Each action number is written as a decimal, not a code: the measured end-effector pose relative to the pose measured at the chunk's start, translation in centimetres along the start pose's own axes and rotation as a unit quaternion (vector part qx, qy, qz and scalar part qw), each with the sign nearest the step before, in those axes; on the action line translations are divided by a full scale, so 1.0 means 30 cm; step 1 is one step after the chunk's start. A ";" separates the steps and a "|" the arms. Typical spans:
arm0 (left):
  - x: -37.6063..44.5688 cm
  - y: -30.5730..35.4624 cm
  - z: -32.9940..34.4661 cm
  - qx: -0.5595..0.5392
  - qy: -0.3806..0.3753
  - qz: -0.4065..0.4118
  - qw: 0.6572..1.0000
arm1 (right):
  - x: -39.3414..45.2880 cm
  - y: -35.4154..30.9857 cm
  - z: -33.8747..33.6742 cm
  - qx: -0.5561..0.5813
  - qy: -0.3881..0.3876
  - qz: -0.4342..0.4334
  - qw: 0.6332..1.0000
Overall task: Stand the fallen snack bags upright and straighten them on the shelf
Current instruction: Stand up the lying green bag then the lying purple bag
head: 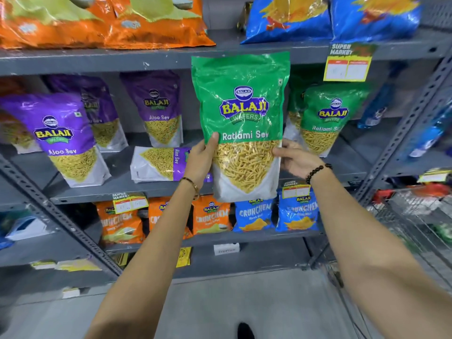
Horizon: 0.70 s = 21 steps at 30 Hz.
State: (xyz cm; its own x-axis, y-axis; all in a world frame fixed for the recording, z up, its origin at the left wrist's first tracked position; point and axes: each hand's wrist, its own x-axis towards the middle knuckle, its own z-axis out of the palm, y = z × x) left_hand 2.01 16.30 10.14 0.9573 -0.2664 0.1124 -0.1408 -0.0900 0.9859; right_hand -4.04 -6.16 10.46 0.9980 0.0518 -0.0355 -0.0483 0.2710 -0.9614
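Observation:
A green Ratlami Sev bag (pixel 241 113) is held upright in front of the middle shelf (pixel 127 192). My left hand (pixel 200 162) grips its left edge and my right hand (pixel 297 159) grips its right edge. A purple Aloo Sev bag (pixel 159 163) lies on its side on the shelf just left of my left hand. Behind it another purple bag (pixel 156 106) stands upright, and a further purple bag (pixel 63 135) leans at the left. A second green Ratlami Sev bag (pixel 327 118) stands at the right, partly hidden by the held one.
Orange bags (pixel 97 20) and blue bags (pixel 330 18) fill the top shelf. Orange Crunchem packs (pixel 211 216) and blue Crunchem packs (pixel 297 211) sit on the lower shelf. A yellow price tag (pixel 347 64) hangs from the upper shelf edge. A wire basket (pixel 420 216) stands at the right.

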 end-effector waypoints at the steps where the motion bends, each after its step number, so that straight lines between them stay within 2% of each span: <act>1: 0.017 -0.018 0.008 -0.002 -0.004 -0.008 1.000 | 0.008 0.010 -0.010 -0.003 0.008 0.011 1.000; 8: 0.207 -0.115 0.095 -0.002 -0.068 -0.063 0.996 | 0.139 0.055 -0.114 -0.043 0.133 0.064 0.988; 15: 0.500 -0.197 0.162 0.026 -0.069 -0.083 0.994 | 0.327 0.037 -0.187 -0.045 0.257 0.017 0.965; 21: 0.622 -0.302 0.200 0.053 -0.070 -0.117 0.989 | 0.424 0.077 -0.248 -0.045 0.305 0.010 0.951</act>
State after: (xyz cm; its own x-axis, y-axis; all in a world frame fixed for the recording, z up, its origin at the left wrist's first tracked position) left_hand 19.63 6.38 2.57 0.9238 -0.3554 -0.1423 0.0476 -0.2623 0.9638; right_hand 8.83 -12.01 5.75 0.8359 -0.5186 -0.1797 -0.0911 0.1918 -0.9772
